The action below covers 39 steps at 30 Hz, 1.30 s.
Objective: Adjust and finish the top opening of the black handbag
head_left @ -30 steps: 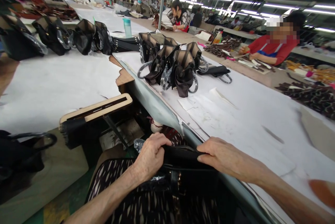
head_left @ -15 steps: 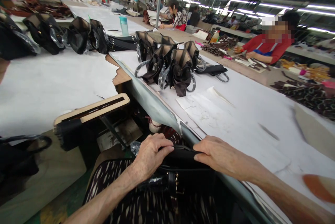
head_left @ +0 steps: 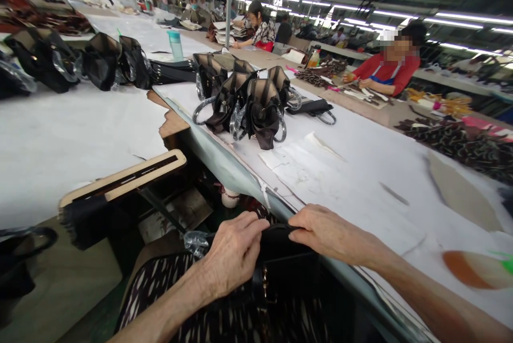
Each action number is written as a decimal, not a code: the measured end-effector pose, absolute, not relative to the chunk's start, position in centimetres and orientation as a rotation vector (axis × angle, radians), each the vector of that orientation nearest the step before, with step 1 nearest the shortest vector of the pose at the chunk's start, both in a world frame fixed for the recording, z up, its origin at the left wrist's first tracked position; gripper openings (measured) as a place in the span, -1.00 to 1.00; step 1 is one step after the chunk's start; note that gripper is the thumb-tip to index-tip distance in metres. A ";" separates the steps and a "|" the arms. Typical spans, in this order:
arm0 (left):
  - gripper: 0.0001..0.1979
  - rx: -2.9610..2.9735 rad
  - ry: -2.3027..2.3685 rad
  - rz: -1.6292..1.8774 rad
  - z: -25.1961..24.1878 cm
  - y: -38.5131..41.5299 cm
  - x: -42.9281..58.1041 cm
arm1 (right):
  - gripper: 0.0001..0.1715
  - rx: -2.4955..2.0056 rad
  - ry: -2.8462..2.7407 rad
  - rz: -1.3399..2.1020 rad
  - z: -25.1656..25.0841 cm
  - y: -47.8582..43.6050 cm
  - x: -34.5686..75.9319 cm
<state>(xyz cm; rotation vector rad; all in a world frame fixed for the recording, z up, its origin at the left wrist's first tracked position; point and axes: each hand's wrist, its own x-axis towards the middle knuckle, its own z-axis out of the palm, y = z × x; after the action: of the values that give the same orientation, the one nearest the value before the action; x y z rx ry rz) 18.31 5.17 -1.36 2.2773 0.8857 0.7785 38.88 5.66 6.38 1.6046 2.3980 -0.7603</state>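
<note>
A black handbag (head_left: 288,271) with gold-coloured buckle hardware rests on my lap, over a dark patterned garment. My left hand (head_left: 239,249) pinches the bag's top edge on the left, fingers closed. On the same edge, a short way to the right, my right hand (head_left: 320,233) grips with thumb and fingers. A piece of clear plastic wrap (head_left: 196,243) shows beside my left wrist. The lower part of the bag is dark and partly hidden by my left forearm.
Several black handbags (head_left: 264,113) with plastic-wrapped handles stand on the white-covered table (head_left: 352,172). To the left is a wooden-edged slotted stand (head_left: 144,169). A turquoise bottle (head_left: 175,45) stands farther back. Across the table sits a person in red (head_left: 401,68) among dark strips.
My view has turned slightly right, so the surroundings sit farther left. My left hand has rolled over more at the bag's edge; both hands still hold it.
</note>
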 end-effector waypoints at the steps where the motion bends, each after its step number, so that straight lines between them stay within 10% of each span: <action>1: -0.73 2.259 0.887 0.781 -1.2 5.2 18.4 | -0.73 1.614 2.395 -0.764 6.3 5.7 38.9; 39: -0.81 2.001 1.113 0.477 1.2 5.0 20.1 | -0.73 1.706 2.234 -0.356 7.2 4.5 34.6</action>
<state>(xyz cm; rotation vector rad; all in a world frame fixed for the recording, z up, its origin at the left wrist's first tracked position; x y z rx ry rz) 20.06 5.00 1.22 2.0014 1.1128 0.4771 34.58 4.54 7.22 1.7063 2.2345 -0.3559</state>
